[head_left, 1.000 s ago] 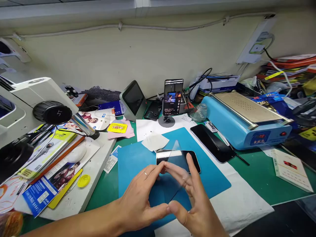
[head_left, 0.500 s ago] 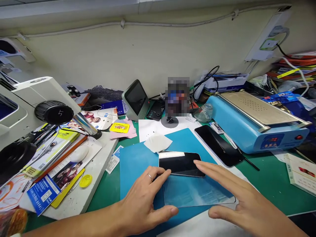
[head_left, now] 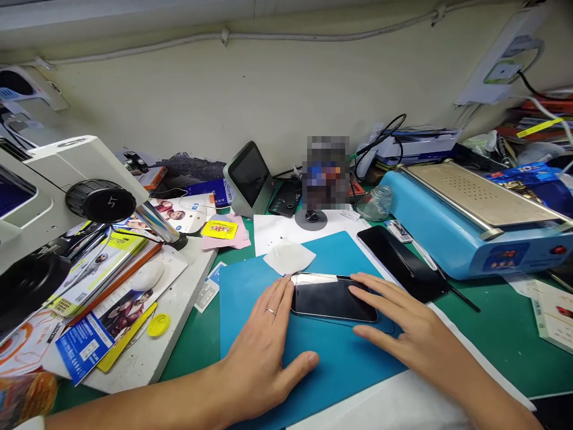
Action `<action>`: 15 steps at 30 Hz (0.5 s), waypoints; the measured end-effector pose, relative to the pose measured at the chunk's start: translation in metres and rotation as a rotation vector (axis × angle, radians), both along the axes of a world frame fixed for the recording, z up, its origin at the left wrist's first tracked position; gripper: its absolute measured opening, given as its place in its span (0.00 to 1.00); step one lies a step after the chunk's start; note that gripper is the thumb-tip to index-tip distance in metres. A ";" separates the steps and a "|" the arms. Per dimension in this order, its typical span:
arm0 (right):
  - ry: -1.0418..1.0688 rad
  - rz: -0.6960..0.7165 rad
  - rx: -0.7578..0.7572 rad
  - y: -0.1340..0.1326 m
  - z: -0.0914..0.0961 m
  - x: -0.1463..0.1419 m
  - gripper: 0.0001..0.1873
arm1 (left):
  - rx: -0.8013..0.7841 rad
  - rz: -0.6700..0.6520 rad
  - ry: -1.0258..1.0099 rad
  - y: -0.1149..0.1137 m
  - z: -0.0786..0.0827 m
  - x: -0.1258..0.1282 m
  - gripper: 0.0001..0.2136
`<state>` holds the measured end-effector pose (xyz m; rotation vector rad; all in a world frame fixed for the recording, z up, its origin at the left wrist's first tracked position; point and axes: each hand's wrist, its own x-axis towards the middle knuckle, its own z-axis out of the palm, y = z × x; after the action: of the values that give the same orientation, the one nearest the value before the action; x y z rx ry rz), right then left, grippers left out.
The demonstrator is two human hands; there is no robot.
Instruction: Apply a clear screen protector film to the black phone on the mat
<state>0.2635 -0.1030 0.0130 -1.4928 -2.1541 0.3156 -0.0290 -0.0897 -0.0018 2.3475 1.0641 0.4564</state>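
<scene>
A phone (head_left: 331,300) lies flat, dark screen up, on a blue mat (head_left: 250,292). My left hand (head_left: 268,334) has its fingers stretched out side by side and its thumb apart. Its fingertips are at the phone's left end. From the right, my right hand (head_left: 398,316) reaches in with its fingers spread. Two of its fingertips rest on the right part of the screen, and the thumb stays off the near edge. A thin dark outline shows beside the phone's near right corner; I cannot tell what it belongs to. Behind the phone lies a white cloth (head_left: 289,257).
A second dark phone (head_left: 389,254) lies to the right, near a blue heating-plate machine (head_left: 430,227). A glass jar (head_left: 376,203) and a small screen device (head_left: 248,176) stand behind. At left are a microscope (head_left: 85,167), a yellow cap (head_left: 158,325) and stacked packages (head_left: 107,269).
The clear sheet in front of the phone no longer shows there. My left fingers have straightened and shifted to the phone's left end. My right hand has moved in slightly left and up.
</scene>
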 end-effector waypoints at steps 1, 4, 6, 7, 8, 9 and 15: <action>-0.002 -0.008 -0.004 0.003 -0.003 0.001 0.25 | -0.001 0.000 0.031 0.000 -0.001 0.000 0.44; 0.007 -0.018 -0.013 0.008 -0.011 0.004 0.24 | -0.003 -0.002 0.090 0.002 -0.002 0.001 0.47; 0.011 -0.018 -0.017 0.009 -0.015 0.004 0.24 | 0.000 -0.007 0.105 0.003 -0.001 0.002 0.47; 0.010 -0.017 -0.021 0.009 -0.016 0.003 0.24 | -0.001 -0.005 0.110 0.003 -0.001 0.002 0.47; 0.008 -0.017 -0.026 0.008 -0.016 0.003 0.24 | -0.004 0.000 0.114 0.004 0.000 0.002 0.47; 0.009 -0.014 -0.029 0.008 -0.017 0.003 0.24 | -0.008 0.008 0.116 0.004 0.001 0.003 0.47; 0.017 -0.003 -0.049 0.006 -0.019 0.002 0.24 | -0.059 0.040 0.099 0.005 0.002 0.004 0.48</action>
<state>0.2657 -0.0966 -0.0065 -1.5141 -2.1451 0.3808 -0.0253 -0.0842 0.0007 2.3211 1.1557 0.3212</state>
